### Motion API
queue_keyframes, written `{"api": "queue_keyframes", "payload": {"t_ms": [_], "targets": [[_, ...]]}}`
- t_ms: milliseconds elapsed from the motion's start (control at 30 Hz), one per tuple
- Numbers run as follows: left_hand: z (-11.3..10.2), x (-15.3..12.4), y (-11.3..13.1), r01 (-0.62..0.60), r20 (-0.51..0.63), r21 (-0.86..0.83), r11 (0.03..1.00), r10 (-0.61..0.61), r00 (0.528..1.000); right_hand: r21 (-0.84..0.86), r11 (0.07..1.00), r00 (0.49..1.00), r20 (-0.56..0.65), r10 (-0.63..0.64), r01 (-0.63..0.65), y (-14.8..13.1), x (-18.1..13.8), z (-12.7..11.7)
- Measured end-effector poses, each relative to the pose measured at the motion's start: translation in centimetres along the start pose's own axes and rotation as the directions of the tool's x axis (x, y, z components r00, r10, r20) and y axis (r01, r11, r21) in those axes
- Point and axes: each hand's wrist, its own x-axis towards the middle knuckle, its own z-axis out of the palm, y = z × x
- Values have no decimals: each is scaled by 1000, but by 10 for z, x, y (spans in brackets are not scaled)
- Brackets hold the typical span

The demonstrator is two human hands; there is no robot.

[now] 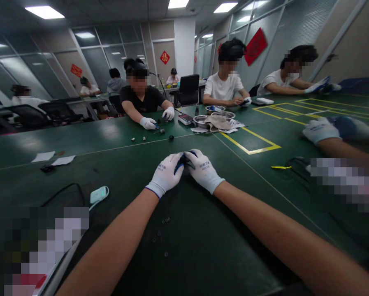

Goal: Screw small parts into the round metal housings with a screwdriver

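Note:
My left hand (168, 174) and my right hand (203, 169) meet over the middle of the green table (135, 181), both in white gloves with blue palms. Their fingers curl toward each other around a small dark object (184, 159), mostly covered by the gloves, so its kind does not show. Between my forearms, several tiny metal rings (165, 254), which look like nuts or washers, lie scattered on the table.
Across the table, a person's gloved hands (149, 123) handle small dark parts. Metal bowls (219, 116) hold a cloth. At left lie a light-green device (98, 195) with a cable and papers (63, 160). Another person's gloved hand (321, 130) reaches in at right, above cables.

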Motion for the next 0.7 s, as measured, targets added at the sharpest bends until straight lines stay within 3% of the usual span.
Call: {"api": "queue_keyframes", "payload": {"t_ms": [233,400,700], "targets": [[0,-10,7,55,108,263,963,-86,990,160,987,994,-98,45,-28,-20,-6,4],[-4,-8,12,-21,179,370,929,-49,983,313,938,969,-141,202,-150,-26,-8,4],[0,-11,1,-28,146,232,972,-6,989,530,821,961,-37,273,-213,-44,-5,-13]]}}
